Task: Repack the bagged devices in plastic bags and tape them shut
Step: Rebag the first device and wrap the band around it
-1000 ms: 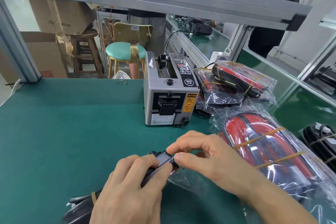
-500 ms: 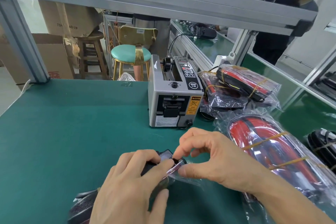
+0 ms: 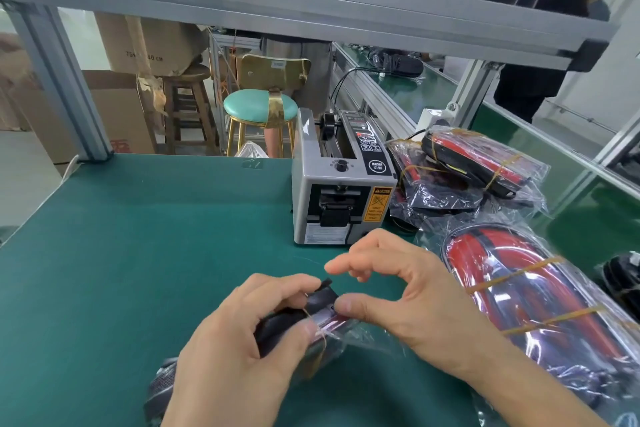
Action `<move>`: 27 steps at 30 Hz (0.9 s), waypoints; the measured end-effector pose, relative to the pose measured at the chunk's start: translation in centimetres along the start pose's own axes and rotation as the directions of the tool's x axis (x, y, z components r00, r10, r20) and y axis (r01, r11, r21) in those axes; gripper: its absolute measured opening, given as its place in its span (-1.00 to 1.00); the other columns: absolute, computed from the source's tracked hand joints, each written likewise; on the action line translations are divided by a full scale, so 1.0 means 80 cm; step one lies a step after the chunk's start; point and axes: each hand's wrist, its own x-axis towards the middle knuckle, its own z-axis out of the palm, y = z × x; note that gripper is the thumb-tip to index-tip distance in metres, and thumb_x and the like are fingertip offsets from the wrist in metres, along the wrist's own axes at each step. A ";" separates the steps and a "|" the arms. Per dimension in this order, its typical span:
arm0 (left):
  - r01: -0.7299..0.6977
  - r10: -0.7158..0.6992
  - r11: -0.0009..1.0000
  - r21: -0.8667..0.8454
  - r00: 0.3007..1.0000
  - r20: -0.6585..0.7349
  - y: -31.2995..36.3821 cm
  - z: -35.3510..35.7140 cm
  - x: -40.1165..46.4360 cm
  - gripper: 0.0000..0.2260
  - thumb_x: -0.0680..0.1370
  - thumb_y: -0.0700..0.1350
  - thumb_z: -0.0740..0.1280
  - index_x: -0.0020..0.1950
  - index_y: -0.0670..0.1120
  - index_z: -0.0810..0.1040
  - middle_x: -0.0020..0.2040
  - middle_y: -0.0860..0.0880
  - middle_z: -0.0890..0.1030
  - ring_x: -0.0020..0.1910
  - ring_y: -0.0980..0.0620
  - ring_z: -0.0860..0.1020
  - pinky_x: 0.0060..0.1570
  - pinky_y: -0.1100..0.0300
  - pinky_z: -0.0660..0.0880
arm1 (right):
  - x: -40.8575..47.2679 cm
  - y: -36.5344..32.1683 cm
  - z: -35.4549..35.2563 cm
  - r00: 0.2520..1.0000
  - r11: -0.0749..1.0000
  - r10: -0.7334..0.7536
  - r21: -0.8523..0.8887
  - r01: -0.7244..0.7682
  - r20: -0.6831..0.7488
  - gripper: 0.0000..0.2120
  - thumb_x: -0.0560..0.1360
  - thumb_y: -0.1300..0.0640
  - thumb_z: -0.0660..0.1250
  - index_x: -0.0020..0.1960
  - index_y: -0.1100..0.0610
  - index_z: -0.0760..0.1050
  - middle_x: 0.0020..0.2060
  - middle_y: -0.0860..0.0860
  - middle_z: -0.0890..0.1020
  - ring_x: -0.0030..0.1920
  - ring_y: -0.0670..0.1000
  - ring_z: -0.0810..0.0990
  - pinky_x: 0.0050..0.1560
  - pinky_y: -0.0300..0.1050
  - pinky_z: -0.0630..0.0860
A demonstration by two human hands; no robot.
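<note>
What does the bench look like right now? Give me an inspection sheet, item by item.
Surface: green mat.
Job's things: black device partly in clear bag; bagged red-and-black devices at right.
Clutter: tape dispenser behind the hands.
Hands: left hand grips the device; right hand has its thumb on the bag's mouth, fingers lifted.
Cables: black cable behind the dispenser.
Surroundings: stool, cardboard boxes, people beyond.

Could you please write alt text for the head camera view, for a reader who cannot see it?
Two bare hands work on a black device in a clear plastic bag on a green bench: the left hand grips it, the right hand touches its end. A grey tape dispenser stands behind, with bagged red and black devices at right.
</note>
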 end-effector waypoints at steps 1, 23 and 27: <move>0.004 -0.004 1.000 -0.010 1.000 0.003 0.000 -0.001 0.001 -0.59 0.23 0.08 0.33 0.02 0.47 0.45 -0.10 0.33 0.58 -0.18 0.38 0.50 -0.15 0.50 0.37 | 0.001 -0.001 0.001 1.000 1.000 -0.016 -0.027 0.016 -0.009 -0.77 0.33 -0.02 0.49 -0.01 -0.15 0.65 -0.18 -0.18 0.51 -0.06 -0.05 0.53 0.07 -0.29 0.38; 0.011 -0.005 0.966 0.257 1.000 -0.023 0.007 0.009 -0.001 -0.65 0.08 0.29 0.30 -0.17 0.30 0.53 -0.02 0.42 0.49 -0.06 0.41 0.43 -0.22 0.40 0.30 | 0.013 -0.023 -0.028 0.843 0.827 0.474 0.201 -0.526 0.255 -0.83 0.44 0.02 0.41 -0.30 0.03 0.63 -0.31 -0.21 0.65 -0.20 -0.34 0.56 0.02 -0.28 0.29; -0.067 0.059 0.935 0.347 0.998 0.032 0.002 0.011 -0.003 -0.62 0.10 0.11 0.46 -0.12 0.25 0.50 -0.06 0.34 0.51 -0.12 0.39 0.41 -0.30 0.42 0.27 | 0.009 -0.021 -0.028 0.812 0.825 0.505 0.111 -0.554 0.293 -0.85 0.41 0.03 0.45 -0.28 0.08 0.63 -0.28 -0.09 0.65 -0.18 -0.22 0.57 0.12 -0.20 0.36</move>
